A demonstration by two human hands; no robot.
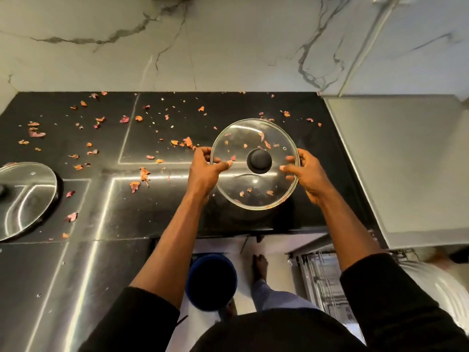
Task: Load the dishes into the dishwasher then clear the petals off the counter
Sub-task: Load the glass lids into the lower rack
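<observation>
**A:** From the head camera, where do we have the glass lid (253,134)?

**B:** Up off the counter (101,219), we judge from the shadow beneath it, over the front right corner. Our left hand (205,171) curls fingers and thumb over the left of the rim. Our right hand (308,174) grips the right of it the same way. Neither touches the black knob (259,161).

**A:** And the dishwasher rack (322,283)?

**B:** Open below the counter's right end, past the front edge.

**A:** What could go wrong for us?

**B:** We hold only smooth rim, so one slack finger could let the lid slide and the glass strike the front edge. Petals (134,186) also show across the glass. Whether they lie on it or on the counter beneath, we cannot tell. If they lie on it, tilting the lid would tip them into the rack.

**A:** The second lid (25,199)?

**B:** At the counter's left edge, well apart from our hands.
</observation>
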